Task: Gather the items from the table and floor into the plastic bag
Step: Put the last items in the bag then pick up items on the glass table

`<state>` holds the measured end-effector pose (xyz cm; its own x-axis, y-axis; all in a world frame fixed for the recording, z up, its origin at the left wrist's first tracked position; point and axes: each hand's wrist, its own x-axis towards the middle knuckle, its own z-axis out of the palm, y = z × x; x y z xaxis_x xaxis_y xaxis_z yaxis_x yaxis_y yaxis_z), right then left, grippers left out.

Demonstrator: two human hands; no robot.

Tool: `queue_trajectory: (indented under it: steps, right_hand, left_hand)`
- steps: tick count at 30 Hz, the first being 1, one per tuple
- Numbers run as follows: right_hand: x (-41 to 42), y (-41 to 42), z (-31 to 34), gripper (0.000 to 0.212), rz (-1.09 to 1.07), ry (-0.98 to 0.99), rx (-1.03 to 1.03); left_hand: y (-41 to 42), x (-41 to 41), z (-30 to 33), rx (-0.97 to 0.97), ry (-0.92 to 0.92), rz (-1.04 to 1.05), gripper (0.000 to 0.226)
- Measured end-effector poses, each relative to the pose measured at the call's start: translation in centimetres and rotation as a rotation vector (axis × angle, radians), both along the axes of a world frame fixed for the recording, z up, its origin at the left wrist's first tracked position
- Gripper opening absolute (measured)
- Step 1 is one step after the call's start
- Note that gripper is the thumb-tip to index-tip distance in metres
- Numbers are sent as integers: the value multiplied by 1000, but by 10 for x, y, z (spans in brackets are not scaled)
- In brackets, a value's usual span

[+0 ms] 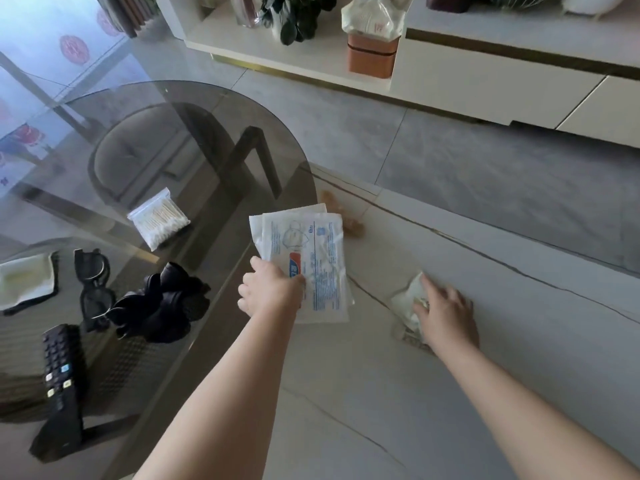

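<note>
Head view, left hand [272,289]: I see its grip clamped on a stack of flat mask packets [304,261], thumb on top, held over the floor just past the tabletop's edge.
Mask packets: thin, glossy white plastic with blue print and a red-orange stripe; rectangular, long axis running away from me, far ends fanned slightly to the upper right.
Right hand [446,315]: fingers spread and nearly straight, pressing down on a crumpled white packet [407,301] on the floor; grip apart, not curled round it.
Crumpled packet: soft, wrinkled, pale with faint green; its near half is hidden under my palm, so I cannot tell its shape or direction.
Floor [502,358]: smooth pale stone tile with thin dark veins.
Brown object [351,226]: small, blurred, on the floor, partly behind the packets; I cannot tell what it is.
Tabletop [173,140]: round smoked glass, reflective.
On the tabletop: a clear bag of cotton swabs [158,220], black sunglasses [91,289], a bunched black item [162,306], a black remote [60,389].
Plastic bag [372,12]: translucent, on a far shelf, top cut off by the frame.
</note>
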<state>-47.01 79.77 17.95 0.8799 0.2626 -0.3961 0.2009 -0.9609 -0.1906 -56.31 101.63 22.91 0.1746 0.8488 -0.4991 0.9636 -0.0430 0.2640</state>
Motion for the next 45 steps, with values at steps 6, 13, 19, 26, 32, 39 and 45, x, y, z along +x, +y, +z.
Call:
queue_trajectory:
  steps: [6, 13, 19, 26, 32, 39, 45]
  right_hand:
    - [18, -1, 12, 62, -202, 171, 73]
    - [-20, -27, 21, 43, 101, 239, 29]
    - [-54, -35, 14, 45, 31, 96, -41]
    - [-67, -37, 28, 44, -357, 315, 223]
    - [-89, -56, 82, 30, -496, 595, 667]
    - [-131, -66, 194, 18, -497, 887, 852]
    - [-173, -57, 292, 20, -266, 1010, 816]
  left_hand:
    - [-14, -1, -1, -29, -56, -55, 39]
    - [-32, -16, -7, 19, -115, -119, 25]
    - [-33, -29, -10, -37, -171, -82, 21]
    - [-71, -64, 2, -209, -323, 33, 14]
    - [-108, -99, 52, -362, -403, 202, 8]
    - [-138, -154, 170, -392, -492, 251, 13]
    - [-152, -211, 274, -313, -638, 438, 13]
